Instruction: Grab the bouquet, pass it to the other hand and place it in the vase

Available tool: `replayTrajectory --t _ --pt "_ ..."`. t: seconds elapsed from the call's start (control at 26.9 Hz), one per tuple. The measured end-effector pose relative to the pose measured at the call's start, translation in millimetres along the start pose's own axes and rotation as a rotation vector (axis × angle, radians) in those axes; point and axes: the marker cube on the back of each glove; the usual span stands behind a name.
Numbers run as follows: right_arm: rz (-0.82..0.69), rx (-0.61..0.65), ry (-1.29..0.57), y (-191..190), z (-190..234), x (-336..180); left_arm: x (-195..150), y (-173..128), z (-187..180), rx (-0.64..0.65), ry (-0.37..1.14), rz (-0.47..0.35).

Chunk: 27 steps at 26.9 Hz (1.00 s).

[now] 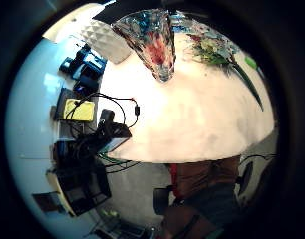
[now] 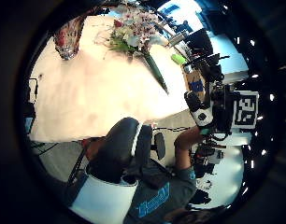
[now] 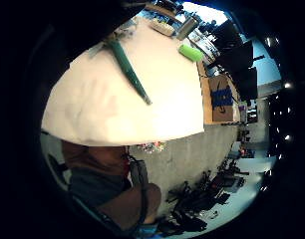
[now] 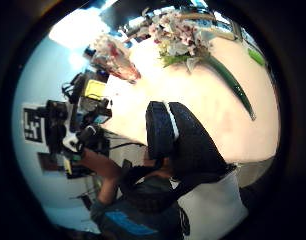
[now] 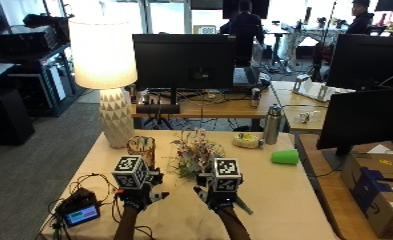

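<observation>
Both hands hover, finger pose unclear | bouquet (image 5: 195, 152) lies on cream table (image 5: 282, 195) | vase (image 5: 141, 149) by lamp (image 5: 113, 80)

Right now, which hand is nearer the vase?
Left. The left hand hovers above the table just in front of the vase. The right hand is farther off, by the bouquet stems.

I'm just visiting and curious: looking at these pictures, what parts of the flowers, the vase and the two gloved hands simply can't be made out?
- Black-gloved left hand and right hand: in the outside view, marker cubes cover the fingers, so their pose is unclear.
- Pink-and-white flower bouquet with green stem: the right hand overlaps the stem there.
- Patterned glass vase: too small there to see inside; its rim is cut off in the left little finger side view.
</observation>
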Motion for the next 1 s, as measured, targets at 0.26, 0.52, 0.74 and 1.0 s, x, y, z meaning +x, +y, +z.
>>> replayTrajectory --t 0.26,0.52,0.74,1.0 --pt "-0.005 0.008 0.007 -4 0 -5 -5 -4 3 -0.014 0.012 0.001" --pt "-0.01 0.014 0.009 -4 -1 -6 -3 -4 0 -0.01 0.011 0.004" --pt "-0.014 0.018 0.006 -3 -2 1 -1 -4 1 -0.009 0.011 0.017" --pt "0.044 0.021 0.024 -22 16 62 -1 -2 1 0.003 0.02 0.018"
